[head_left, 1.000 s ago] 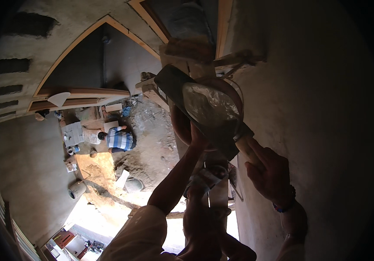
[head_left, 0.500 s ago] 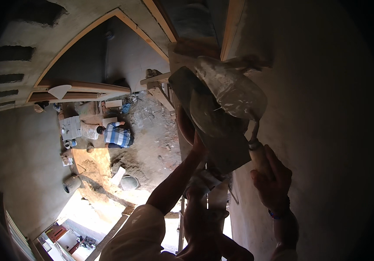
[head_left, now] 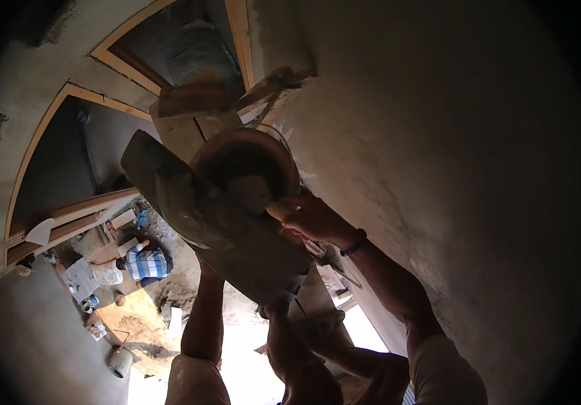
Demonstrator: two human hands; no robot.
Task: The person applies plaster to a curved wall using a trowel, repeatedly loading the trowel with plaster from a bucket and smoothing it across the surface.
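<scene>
My left hand [head_left: 211,271] is mostly hidden beneath a long dark plasterer's hawk board [head_left: 246,246] and holds it up from below, tilted across the middle of the view. My right hand [head_left: 314,221] is closed around the light handle of a trowel [head_left: 250,194]. The trowel's grey blade is down inside a round bucket [head_left: 292,154], just beyond the board's edge. The bucket's inside is dark, so its contents are hard to make out.
The bucket stands on scaffold planks [head_left: 172,133] along a plastered wall [head_left: 439,169] on the right. My bare legs [head_left: 294,344] are below the board. Far below on the left, a person in a striped shirt [head_left: 147,263] is near boards and a drum [head_left: 120,362]. Wood-framed openings [head_left: 67,148] lie beyond.
My right hand has brought the trowel from above the board near the wall, down and left into the bucket. The board has shifted left, uncovering the bucket. The whole view has turned.
</scene>
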